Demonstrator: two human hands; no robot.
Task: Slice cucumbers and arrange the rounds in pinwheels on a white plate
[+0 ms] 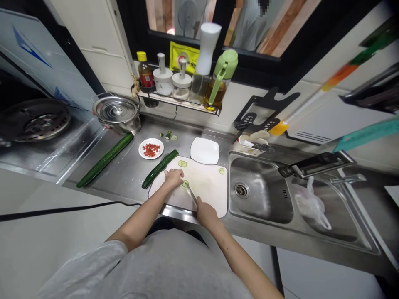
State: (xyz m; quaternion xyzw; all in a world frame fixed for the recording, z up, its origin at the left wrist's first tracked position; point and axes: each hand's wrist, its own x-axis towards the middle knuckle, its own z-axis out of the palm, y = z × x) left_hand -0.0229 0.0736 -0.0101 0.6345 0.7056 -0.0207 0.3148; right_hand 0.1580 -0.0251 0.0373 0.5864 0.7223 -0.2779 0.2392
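On the white cutting board (215, 187) my left hand (173, 177) has its fingers curled, with the tips at the edge of a round cucumber slice (185, 183). My right hand (207, 213) is closed round the handle of a knife (191, 193), whose blade tip meets that slice. A few more cucumber slices (182, 164) lie at the board's far side, and others (221, 170) near its right corner. A cut cucumber (160, 169) rests along the board's left edge, close to my left hand.
Behind the board stand a white plate (205, 150) and a small dish of chopped red pieces (151, 148). A whole cucumber (106, 160) lies left, before a lidded steel pot (117, 112). The sink (262, 187) is right. A seasoning shelf (181, 99) hangs above.
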